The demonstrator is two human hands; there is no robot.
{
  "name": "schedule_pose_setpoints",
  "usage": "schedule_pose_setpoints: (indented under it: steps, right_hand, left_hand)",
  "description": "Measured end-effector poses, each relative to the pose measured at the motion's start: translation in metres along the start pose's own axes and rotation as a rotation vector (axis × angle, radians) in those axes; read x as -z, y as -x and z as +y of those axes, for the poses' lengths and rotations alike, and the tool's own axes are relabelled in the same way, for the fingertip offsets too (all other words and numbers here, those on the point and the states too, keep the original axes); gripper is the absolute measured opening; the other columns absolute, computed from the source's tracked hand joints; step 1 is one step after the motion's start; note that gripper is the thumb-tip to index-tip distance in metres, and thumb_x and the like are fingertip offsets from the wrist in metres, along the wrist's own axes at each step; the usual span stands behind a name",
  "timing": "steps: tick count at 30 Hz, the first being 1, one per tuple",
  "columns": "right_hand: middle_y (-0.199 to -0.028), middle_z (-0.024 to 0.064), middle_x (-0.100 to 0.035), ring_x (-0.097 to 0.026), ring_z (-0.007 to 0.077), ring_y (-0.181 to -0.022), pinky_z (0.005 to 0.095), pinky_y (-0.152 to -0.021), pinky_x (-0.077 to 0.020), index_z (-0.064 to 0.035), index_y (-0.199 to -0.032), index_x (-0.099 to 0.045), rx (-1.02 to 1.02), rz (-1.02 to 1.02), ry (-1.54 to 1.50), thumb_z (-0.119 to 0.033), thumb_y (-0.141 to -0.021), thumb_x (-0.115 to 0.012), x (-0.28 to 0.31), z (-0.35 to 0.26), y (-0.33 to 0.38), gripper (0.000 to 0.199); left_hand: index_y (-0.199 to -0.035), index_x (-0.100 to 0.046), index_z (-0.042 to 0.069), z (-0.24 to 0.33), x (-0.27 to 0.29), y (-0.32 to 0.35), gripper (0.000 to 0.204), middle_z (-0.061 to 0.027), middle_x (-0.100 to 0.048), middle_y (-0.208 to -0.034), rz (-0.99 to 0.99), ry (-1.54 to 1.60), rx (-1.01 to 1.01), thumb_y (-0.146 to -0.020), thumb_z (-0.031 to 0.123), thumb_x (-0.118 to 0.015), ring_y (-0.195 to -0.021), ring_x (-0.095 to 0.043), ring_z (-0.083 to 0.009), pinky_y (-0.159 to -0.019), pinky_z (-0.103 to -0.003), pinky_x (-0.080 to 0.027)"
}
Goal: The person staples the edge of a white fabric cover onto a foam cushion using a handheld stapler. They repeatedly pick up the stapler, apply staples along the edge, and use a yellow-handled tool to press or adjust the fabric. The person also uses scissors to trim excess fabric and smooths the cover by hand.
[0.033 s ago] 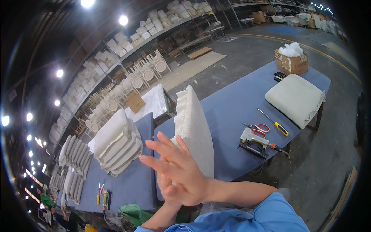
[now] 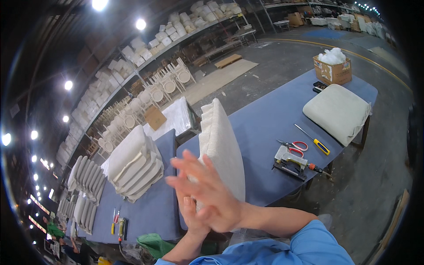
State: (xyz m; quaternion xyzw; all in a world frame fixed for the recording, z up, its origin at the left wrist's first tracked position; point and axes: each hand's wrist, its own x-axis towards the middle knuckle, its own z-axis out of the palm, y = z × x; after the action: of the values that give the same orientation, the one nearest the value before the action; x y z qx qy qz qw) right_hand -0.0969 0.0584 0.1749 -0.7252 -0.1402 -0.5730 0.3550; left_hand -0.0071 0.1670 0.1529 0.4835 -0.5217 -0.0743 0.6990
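Observation:
My two hands are held together in front of me, with nothing visible in them. My right hand (image 2: pixel 216 194) lies across my left, its fingers stretched out and smeared by motion. My left hand (image 2: pixel 190 221) is beneath it, partly hidden; what shows of its fingers looks extended. Just behind the hands, a pale fabric-covered seat cushion (image 2: pixel 223 150) stands on edge on the blue table (image 2: pixel 260 119), its gathered fabric edge facing left. To the right lie a staple gun (image 2: pixel 289 163), red-handled scissors (image 2: pixel 297 146) and a yellow-handled screwdriver (image 2: pixel 321 147).
Another pale cushion (image 2: pixel 338 112) lies at the table's right end, near a cardboard box (image 2: pixel 332 70) with white stuffing. On the left table (image 2: pixel 163 203) are stacked cushions (image 2: pixel 134 163), a second staple gun (image 2: pixel 123 229) and green cloth (image 2: pixel 154 244). Chair frames (image 2: pixel 157 92) stand beyond.
My right hand has shifted slightly down and right over the left, and its fingers are more blurred. The cushions and tools have stayed put.

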Motion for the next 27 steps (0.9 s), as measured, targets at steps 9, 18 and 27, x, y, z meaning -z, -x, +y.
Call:
schedule_pose_setpoints:
  steps: [9,18,27]
  right_hand:
    - [-0.18,0.0274,-0.03,-0.023,0.0373,-0.17,0.045,-0.138,-0.0157,0.004,-0.172,-0.033,-0.546,0.443,-0.18,-0.043,-0.122,-0.031,0.015,0.073,0.022,0.069]
    - [-0.181,0.029,-0.024,-0.016,0.0459,-0.17,0.0512,-0.138,-0.0112,-0.0011,-0.176,-0.027,-0.513,0.383,-0.125,-0.049,-0.122,-0.03,0.012,0.044,0.031,0.072]
    - [-0.179,0.0267,-0.032,-0.022,0.0507,-0.167,0.058,-0.135,-0.0153,-0.0068,-0.171,-0.043,-0.234,0.246,-0.007,-0.039,-0.12,-0.038,0.022,0.024,0.031,0.061]
  left_hand:
    - [-0.128,-0.073,-0.006,-0.002,-0.009,-0.011,0.057,-0.0313,-0.058,-0.158,-0.224,-0.369,-0.361,-0.116,0.034,-0.034,-0.162,-0.038,-0.0471,-0.135,-0.061,-0.021]
    - [-0.114,-0.07,-0.007,-0.023,-0.025,0.001,0.052,-0.0311,-0.067,-0.134,-0.088,-0.198,-0.437,-0.112,0.033,-0.037,-0.136,-0.062,-0.0424,-0.129,-0.063,-0.035]
    - [-0.13,-0.063,-0.005,-0.02,-0.018,0.005,0.053,-0.0303,-0.056,-0.149,-0.2,-0.206,-0.377,-0.113,0.041,-0.042,-0.142,-0.057,-0.0436,-0.125,-0.06,-0.04]
